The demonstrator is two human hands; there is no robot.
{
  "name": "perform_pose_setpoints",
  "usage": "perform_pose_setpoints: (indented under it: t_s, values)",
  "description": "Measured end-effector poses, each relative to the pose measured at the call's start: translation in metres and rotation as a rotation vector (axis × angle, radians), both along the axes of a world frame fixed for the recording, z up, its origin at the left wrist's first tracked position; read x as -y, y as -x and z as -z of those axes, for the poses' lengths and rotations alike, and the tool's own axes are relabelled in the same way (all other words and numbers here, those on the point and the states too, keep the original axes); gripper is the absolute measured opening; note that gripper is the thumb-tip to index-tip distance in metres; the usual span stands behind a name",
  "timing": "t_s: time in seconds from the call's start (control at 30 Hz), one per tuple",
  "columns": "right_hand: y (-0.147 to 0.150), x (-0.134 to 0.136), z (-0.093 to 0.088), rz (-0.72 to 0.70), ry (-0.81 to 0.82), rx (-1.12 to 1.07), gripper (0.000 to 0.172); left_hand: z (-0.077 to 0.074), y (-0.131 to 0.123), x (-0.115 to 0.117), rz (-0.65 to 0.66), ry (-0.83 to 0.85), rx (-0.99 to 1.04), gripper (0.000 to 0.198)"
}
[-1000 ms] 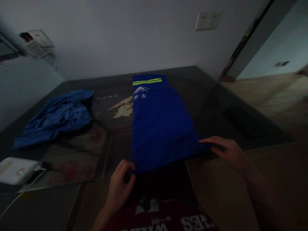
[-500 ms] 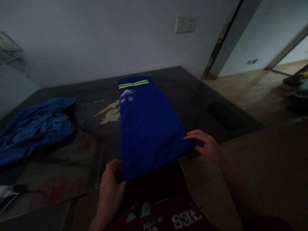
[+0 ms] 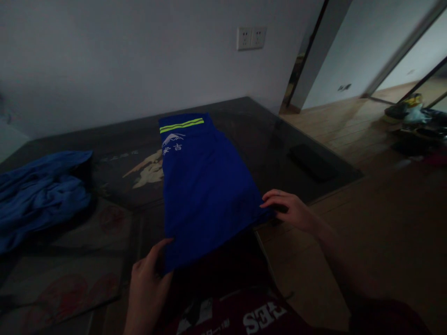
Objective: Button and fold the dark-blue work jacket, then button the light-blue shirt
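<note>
"While right hand [image 3: 291,211] is pinching blue garment [image 3: 206,186] at near-right corner, progress?"

"Lying mostly on table [image 3: 265,153], apparently folded lengthwise; left hand [image 3: 145,277] is touching near-left corner, grip unclear. Crumpled cloth [image 3: 45,190] is lying unfolded."

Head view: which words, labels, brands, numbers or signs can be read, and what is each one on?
"安吉": white characters on the blue garment, the first running into its left edge.
Large white letters on the dark red shirt: tilted and partly cut off, not surely readable.
Pale writing on the table, left of the garment: too faint to read.
</note>
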State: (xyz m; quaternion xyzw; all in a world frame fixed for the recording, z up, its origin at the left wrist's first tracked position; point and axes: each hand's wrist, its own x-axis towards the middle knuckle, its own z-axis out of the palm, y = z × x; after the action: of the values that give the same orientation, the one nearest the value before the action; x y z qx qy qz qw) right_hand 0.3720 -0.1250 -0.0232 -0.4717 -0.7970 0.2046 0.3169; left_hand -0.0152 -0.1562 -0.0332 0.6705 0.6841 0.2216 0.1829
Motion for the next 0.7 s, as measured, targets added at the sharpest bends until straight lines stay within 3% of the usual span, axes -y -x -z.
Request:
perform_pose_setpoints:
  t_s: [0.23, 0.43, 0.57, 0.7]
  values:
    - [0.016, 0.004, 0.005, -0.049, -0.267, 0.444, 0.064, -0.001, 0.002, -0.003, 0.007, 0.026, 0.068, 0.045]
    - [0.026, -0.011, 0.017, -0.128, -0.573, 0.554, 0.034, 0.003, 0.005, -0.004, 0.006, 0.026, 0.112, 0.045]
    - [0.021, -0.012, 0.009, -0.100, -0.666, 0.503, 0.029, 0.004, 0.011, -0.002, 0.018, 0.005, 0.107, 0.045]
    - [0.019, -0.007, 0.007, -0.099, -0.655, 0.470, 0.028, 0.006, 0.012, -0.001, 0.035, -0.076, 0.003, 0.041]
